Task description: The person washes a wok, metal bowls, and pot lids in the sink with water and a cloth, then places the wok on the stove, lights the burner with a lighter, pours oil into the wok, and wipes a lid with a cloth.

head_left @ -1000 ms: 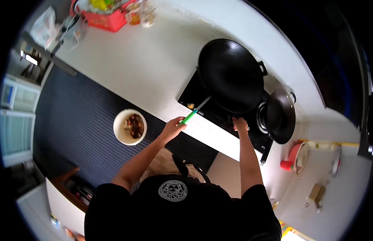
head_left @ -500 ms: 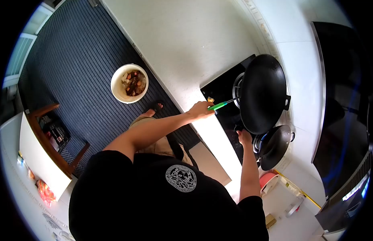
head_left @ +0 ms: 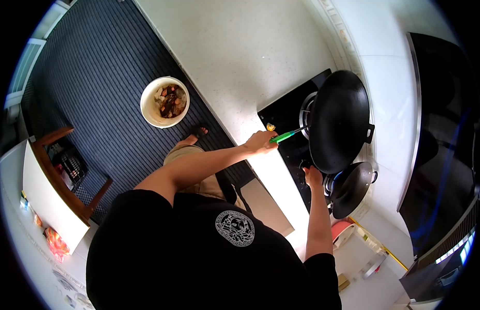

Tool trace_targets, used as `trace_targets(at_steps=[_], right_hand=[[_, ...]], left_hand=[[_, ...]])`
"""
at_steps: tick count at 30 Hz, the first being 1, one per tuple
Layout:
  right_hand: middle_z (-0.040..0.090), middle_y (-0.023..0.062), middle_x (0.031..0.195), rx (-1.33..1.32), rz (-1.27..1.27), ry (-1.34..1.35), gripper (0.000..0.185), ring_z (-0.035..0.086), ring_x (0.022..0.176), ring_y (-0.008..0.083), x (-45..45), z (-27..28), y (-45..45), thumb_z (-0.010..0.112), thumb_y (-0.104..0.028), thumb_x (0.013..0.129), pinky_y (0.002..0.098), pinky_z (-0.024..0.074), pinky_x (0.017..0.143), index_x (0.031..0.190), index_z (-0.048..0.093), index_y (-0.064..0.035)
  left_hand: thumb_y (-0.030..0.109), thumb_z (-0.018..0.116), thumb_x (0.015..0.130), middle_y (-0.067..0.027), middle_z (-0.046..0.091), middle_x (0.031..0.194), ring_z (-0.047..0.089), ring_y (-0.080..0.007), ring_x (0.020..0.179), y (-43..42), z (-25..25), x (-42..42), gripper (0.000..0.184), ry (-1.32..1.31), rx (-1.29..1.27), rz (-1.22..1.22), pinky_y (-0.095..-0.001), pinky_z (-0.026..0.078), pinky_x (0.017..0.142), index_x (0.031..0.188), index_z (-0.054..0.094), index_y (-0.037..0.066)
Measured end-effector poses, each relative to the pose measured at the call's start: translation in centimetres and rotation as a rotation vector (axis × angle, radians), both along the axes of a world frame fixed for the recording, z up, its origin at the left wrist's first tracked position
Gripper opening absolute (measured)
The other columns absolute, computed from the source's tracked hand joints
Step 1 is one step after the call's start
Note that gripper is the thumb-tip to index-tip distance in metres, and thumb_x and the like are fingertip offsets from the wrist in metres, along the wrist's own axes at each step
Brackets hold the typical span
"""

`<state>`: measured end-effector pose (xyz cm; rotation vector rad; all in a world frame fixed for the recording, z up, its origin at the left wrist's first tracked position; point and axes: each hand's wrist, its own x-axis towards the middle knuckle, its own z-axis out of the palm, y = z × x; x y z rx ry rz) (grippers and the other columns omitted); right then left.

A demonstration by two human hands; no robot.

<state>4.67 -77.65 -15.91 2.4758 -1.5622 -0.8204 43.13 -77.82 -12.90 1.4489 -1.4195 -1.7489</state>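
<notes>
Left grip (head_left: 260, 142): closed on green tool (head_left: 282, 137) | tip ahead, at wok's (head_left: 341, 121) edge | right grip (head_left: 313, 176): at knob (head_left: 304, 164), closure unclear | burner (head_left: 304, 109): no flame visible

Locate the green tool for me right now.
In the head view, the green tool is right of centre, held in the left hand above the hob, its shaft pointing toward the larger wok.

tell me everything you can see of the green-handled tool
The green-handled tool is slim, with a bright green, plastic-looking handle and a thin, dark, metal-looking shaft. The left hand grips the handle, with the shaft pointing toward the burner by the large black wok. Whether its tip touches anything is unclear.
</notes>
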Motion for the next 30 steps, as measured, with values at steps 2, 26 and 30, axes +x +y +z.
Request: trace_targets(at_steps=[2,26,30], right_hand=[[0.061,0.0213,0.08,-0.014,0.014,-0.004,0.039,0.061,0.078,0.0343,-0.1,-0.2,0.0,0.046,-0.04,0.087,0.0395,0.0491,0.067,0.086,0.054,-0.0019],[0.061,0.0202,0.082,0.048,-0.034,0.018,0.04,0.061,0.079,0.0333,0.5,0.8,0.0,0.045,-0.04,0.087,0.0387,0.0495,0.066,0.09,0.055,-0.0011],[0.06,0.0219,0.088,0.063,-0.046,-0.009,0.039,0.06,0.085,0.0328,2.0,2.1,-0.2,0.048,-0.039,0.085,0.0388,0.0496,0.068,0.091,0.055,-0.0011]], left_hand=[[0.024,0.054,0.08,-0.0165,0.063,0.081,0.063,-0.0296,0.071,0.0,0.0,0.0,0.034,-0.015,-0.023,-0.013,-0.0375,0.051,0.067,0.108,0.054,0.003],[0.016,0.055,0.081,-0.0081,0.059,0.082,0.055,-0.0177,0.06,3.2,-0.4,9.2,0.03,-0.252,-0.37,0.029,-0.0311,0.048,0.056,0.109,0.053,0.006],[0.014,0.058,0.077,-0.0085,0.055,0.08,0.057,-0.0202,0.061,1.7,-0.4,14.1,0.035,-0.589,-0.554,0.228,-0.0304,0.048,0.054,0.111,0.053,0.011]])
